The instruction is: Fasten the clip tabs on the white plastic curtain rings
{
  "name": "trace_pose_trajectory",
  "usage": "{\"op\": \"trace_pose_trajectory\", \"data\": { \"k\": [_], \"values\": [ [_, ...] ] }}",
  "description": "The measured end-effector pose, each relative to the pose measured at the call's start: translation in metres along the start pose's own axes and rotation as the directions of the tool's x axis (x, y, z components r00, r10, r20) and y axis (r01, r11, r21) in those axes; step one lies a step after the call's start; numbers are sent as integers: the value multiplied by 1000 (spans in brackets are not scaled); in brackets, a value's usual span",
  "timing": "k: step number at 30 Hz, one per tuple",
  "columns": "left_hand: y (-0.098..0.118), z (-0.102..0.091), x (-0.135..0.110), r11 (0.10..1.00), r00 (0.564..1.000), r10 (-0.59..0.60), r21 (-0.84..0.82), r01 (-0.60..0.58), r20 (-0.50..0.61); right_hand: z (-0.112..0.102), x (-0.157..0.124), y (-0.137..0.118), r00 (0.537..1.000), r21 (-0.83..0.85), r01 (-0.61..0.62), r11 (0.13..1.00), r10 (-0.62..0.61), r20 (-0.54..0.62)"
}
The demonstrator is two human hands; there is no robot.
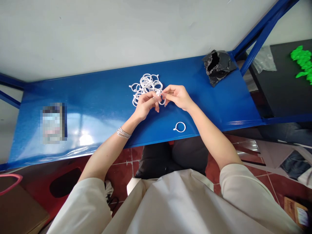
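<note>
A pile of white plastic rings [146,85], each with a small tab like a curtain ring's eyelet, lies on the blue table. At its near right edge my left hand [148,103] and my right hand [177,96] meet. Both pinch one white ring [162,101], whose round part hangs below the fingertips. The fingers partly cover its tab, so details there are too small to make out. Closer to my body, a single white ring [180,127] rests flat near the table's front edge, its tab pointing left.
The blue table [97,94] backs onto a pale wall. A crumpled black plastic bag [218,66] sits at its far right corner, and a blurred-out object [53,123] lies at left. Blue frame bars [264,32] rise on the right, beside a dark surface with bright green pieces [302,61].
</note>
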State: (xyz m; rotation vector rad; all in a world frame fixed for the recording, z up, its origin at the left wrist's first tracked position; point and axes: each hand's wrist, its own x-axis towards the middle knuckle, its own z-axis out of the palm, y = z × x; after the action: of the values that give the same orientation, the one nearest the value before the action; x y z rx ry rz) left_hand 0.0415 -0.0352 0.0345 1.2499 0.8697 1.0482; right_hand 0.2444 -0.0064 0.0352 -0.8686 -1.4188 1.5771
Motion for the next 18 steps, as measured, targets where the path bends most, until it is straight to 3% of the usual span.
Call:
{"op": "trace_pose_trajectory", "data": {
  "k": [3, 7, 13, 18],
  "values": [
    [-1, -1, -1, 987, 993, 109, 125, -102, -50, 0, -2, -4, 998, -40, -29, 999, 31, 58],
    [-1, -2, -3, 951, 980, 197, 251, -182, -35, -1, -3, -6, 986, -93, -60, 994, 73, 147],
    [-1, -2, -4, 931, 975, 217, 308, -195, -37, -5, -3, -6, 977, -112, -111, 988, 128, 168],
    [-1, 0, -4, 932, 978, 206, 313, -185, -36, -4, -5, -7, 980, -168, -82, 982, 110, 165]
  ]
}}
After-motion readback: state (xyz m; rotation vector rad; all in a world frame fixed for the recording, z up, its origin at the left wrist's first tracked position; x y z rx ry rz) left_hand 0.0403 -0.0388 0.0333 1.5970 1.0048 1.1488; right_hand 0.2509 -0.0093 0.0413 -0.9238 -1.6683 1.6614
